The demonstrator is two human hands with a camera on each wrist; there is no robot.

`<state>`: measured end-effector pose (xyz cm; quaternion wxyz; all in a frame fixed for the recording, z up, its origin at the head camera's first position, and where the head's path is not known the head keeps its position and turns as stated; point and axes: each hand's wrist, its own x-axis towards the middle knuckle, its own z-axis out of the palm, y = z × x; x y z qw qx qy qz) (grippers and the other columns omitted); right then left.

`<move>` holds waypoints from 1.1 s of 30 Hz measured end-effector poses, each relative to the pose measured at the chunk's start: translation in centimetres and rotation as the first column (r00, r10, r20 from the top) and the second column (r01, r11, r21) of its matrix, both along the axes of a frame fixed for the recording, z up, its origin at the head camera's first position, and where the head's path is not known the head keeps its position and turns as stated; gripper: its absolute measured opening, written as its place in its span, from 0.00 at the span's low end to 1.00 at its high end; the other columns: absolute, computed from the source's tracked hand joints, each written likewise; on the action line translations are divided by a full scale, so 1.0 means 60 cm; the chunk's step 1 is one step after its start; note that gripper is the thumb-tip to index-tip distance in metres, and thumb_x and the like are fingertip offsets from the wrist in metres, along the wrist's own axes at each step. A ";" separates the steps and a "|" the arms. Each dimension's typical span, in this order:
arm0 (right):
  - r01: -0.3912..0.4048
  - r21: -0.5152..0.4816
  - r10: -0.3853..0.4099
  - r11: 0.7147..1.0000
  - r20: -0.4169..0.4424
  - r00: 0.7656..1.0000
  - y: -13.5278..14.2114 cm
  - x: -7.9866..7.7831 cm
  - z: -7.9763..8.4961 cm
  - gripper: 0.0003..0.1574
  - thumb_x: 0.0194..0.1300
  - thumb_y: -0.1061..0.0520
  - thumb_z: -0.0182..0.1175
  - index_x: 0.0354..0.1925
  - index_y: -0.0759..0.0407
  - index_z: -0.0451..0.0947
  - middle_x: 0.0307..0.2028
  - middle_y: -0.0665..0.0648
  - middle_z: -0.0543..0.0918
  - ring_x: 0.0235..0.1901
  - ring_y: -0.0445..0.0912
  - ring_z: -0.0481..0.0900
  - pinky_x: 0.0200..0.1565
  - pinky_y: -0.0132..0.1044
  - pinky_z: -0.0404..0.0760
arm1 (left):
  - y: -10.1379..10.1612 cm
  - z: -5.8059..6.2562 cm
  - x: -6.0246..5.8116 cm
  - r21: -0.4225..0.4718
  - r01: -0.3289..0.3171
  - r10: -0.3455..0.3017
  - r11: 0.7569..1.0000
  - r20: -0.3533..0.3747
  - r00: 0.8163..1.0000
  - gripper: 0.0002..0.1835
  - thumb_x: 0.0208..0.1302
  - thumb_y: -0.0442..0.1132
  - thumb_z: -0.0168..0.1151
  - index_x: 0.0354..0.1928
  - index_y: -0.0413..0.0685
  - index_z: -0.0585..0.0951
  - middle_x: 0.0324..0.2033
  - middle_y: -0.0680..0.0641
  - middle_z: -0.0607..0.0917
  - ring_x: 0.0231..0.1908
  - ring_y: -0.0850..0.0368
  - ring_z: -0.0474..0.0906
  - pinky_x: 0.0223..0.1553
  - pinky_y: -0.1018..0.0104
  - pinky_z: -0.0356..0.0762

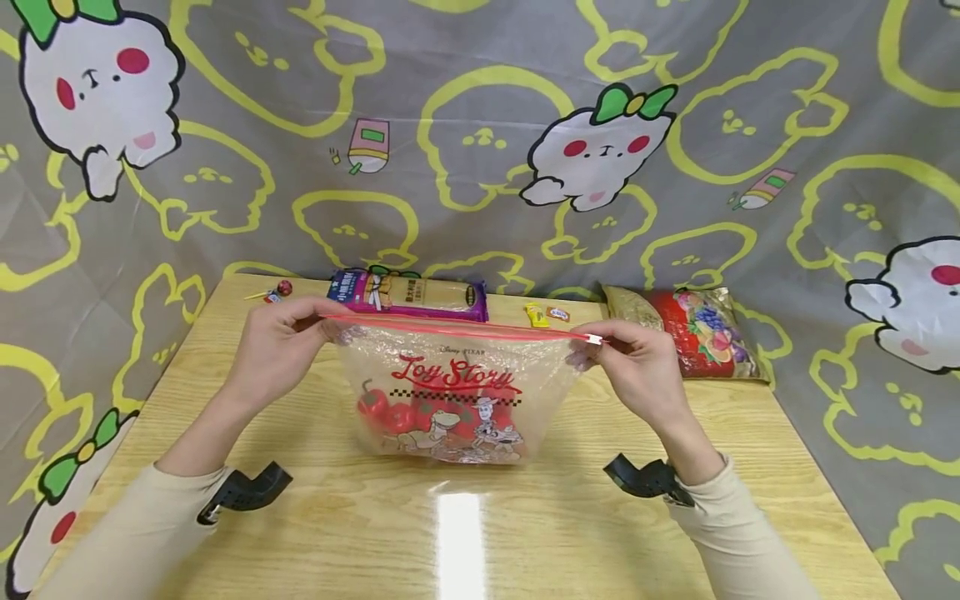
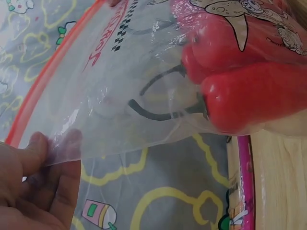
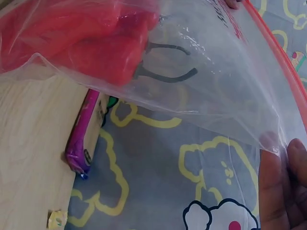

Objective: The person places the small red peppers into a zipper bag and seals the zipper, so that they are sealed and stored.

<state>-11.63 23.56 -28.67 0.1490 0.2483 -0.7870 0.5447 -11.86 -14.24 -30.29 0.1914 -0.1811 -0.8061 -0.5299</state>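
A clear zip bag (image 1: 450, 346) with a red zip edge and Toy Story print hangs upright between both hands, its bottom low over the table. Several red peppers with dark green stems (image 2: 254, 96) lie inside it; red peppers (image 3: 105, 48) also fill its lower part in the right wrist view. My left hand (image 1: 281, 346) pinches the bag's upper left corner between thumb and fingers. At the upper right corner, beside the white slider (image 1: 594, 339), my right hand (image 1: 641, 367) pinches the bag the same way. The zip edge is stretched nearly straight between them.
Behind the bag lies a purple noodle packet (image 1: 420, 293) along the back of the wooden table (image 1: 337, 533). Small yellow and orange wrapped candies (image 1: 537, 315) are to its right, and a gold and red bag (image 1: 697, 329) stands further right. A lollipop (image 1: 284, 287) lies back left.
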 end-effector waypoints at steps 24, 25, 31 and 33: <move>0.050 -0.046 -0.060 0.998 -0.237 0.970 -0.019 0.037 0.046 0.09 0.53 0.80 0.53 0.34 0.77 0.77 0.25 0.70 0.79 0.26 0.45 0.82 0.33 0.31 0.79 | 0.245 0.121 0.014 -0.644 -0.106 -0.301 0.758 -0.488 0.819 0.17 0.61 0.45 0.56 0.49 0.45 0.77 0.45 0.48 0.79 0.49 0.53 0.73 0.52 0.60 0.68; 0.045 -0.056 -0.057 0.997 -0.238 0.970 -0.018 0.038 0.045 0.09 0.53 0.80 0.54 0.34 0.77 0.76 0.25 0.70 0.79 0.26 0.45 0.82 0.33 0.31 0.79 | 0.260 0.123 0.011 -0.670 -0.119 -0.301 0.733 -0.475 0.827 0.17 0.62 0.46 0.55 0.49 0.47 0.77 0.44 0.50 0.79 0.48 0.53 0.73 0.50 0.61 0.68; -0.009 -0.094 -0.016 0.995 -0.260 0.966 -0.017 0.042 0.044 0.09 0.52 0.82 0.53 0.33 0.79 0.76 0.29 0.59 0.82 0.30 0.43 0.82 0.36 0.30 0.79 | 0.308 0.135 0.000 -0.750 -0.123 -0.320 0.650 -0.416 0.851 0.12 0.60 0.54 0.56 0.37 0.56 0.79 0.33 0.57 0.78 0.38 0.58 0.74 0.37 0.66 0.66; -0.036 -0.114 0.004 0.993 -0.267 0.964 -0.017 0.042 0.045 0.10 0.51 0.82 0.53 0.33 0.79 0.76 0.30 0.58 0.83 0.31 0.43 0.82 0.37 0.30 0.79 | 0.314 0.136 -0.001 -0.753 -0.111 -0.340 0.649 -0.417 0.843 0.11 0.58 0.54 0.58 0.35 0.57 0.80 0.31 0.57 0.78 0.37 0.59 0.74 0.36 0.66 0.65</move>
